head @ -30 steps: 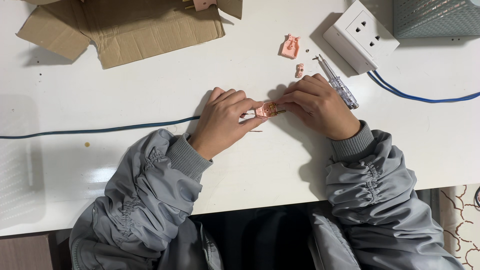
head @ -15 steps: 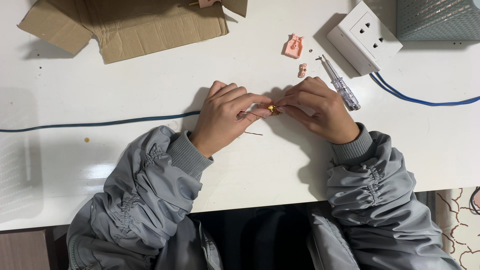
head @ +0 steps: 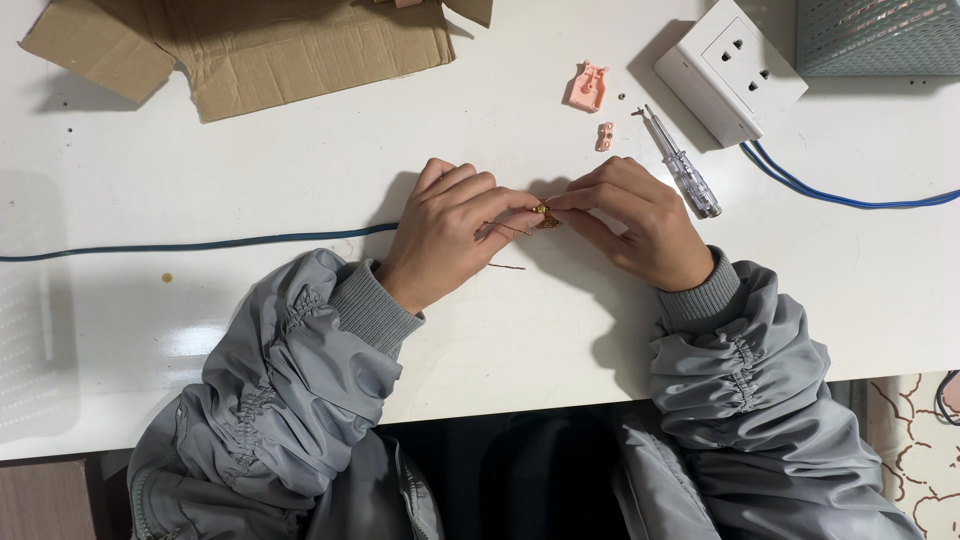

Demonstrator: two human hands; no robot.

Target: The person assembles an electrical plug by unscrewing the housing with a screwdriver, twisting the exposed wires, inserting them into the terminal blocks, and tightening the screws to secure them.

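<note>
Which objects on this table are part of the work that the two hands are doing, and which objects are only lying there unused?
In the work:
- left hand and right hand, both pinching a small brass piece
- thin copper wire at the fingers
- blue cable running under the left hand

Lying about:
- screwdriver
- two pink plastic parts
- white socket
- cardboard
- mesh basket

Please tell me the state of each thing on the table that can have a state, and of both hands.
left hand: pinching the small brass part
right hand: pinching the same part
small brass part: held between both hands, above the table
screwdriver: lying flat, untouched
white socket: lying face up, blue cable attached
pink pieces: lying loose, apart
cardboard box: flattened open
</note>
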